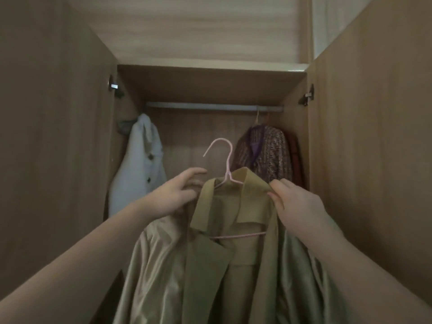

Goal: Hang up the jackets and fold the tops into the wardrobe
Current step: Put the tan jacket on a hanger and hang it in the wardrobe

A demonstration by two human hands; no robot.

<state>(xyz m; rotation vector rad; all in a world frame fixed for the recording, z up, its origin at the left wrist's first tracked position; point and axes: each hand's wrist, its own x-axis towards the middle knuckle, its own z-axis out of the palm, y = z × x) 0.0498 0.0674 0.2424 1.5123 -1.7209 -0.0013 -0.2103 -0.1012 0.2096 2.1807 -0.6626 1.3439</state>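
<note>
Hanging on a pink hanger [228, 170], the olive jacket [233, 242] is held up before the open wardrobe [350, 136], right hand [297, 206] pinching its collar, left hand [180, 192] loosely curled at its shoulder. Next, the hook likely needs lifting onto the rail [210, 106], into the gap between the white coat [140, 160] and patterned jacket [266, 153] hanging inside.

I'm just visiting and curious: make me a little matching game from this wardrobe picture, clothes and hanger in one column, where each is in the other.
Things:
1. white coat
2. patterned purple jacket
3. olive trench coat
4. pink hanger

Places:
A. on the rail, right end
B. held up in both hands
C. left side of the wardrobe
D. inside the olive coat's collar, hook not yet on the rail

Pairs: 1-C, 2-A, 3-B, 4-D
</note>
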